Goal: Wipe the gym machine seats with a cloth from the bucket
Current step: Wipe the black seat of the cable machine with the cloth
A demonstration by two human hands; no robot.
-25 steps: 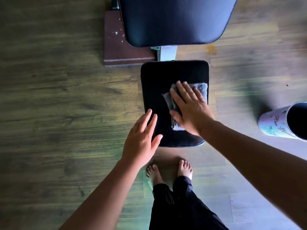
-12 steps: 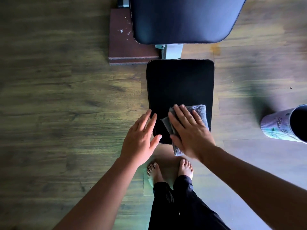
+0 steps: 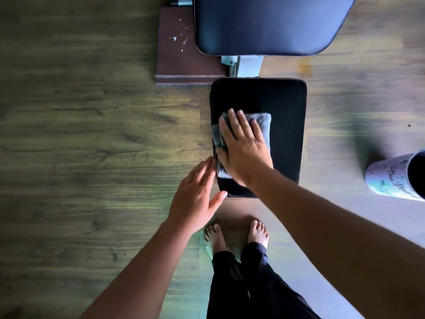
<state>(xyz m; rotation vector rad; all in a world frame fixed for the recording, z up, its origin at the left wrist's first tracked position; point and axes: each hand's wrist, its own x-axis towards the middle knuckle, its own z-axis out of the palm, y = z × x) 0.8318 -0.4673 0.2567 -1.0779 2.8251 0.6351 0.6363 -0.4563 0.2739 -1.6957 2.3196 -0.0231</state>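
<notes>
Nearest the person, two bare feet (image 3: pixel 236 236) stand on the wood-plank floor (image 3: pixel 92 134) just short of the seat pad (image 3: pixel 285 125). The left hand (image 3: pixel 195 196) is open and empty, fingers extended, at the pad's near left corner; whether it touches the edge cannot be told. The right hand (image 3: pixel 243 146) lies flat, palm down and fingers spread, pressing one folded grey cloth (image 3: pixel 263 125) onto the left half of the pad; it pins the cloth and does not clench it. The cloth appears soft, light and limp, likely damp, and would bunch or slide if pressure eased; a flat palm over its centre looks the sound hold, or a pinch at a folded edge to lift it. The pad's dark vinyl looks smooth and probably slick when wet. At the right edge lies or leans one pale patterned bucket (image 3: pixel 395 178), its dark mouth partly out of view, well apart from the pad. Beyond the pad, a light metal frame post (image 3: pixel 246 65) joins it to one larger padded backrest (image 3: pixel 271 24); a brown floor block (image 3: pixel 184 58) sits beside it. Count: two pads, one cloth, one bucket.
</notes>
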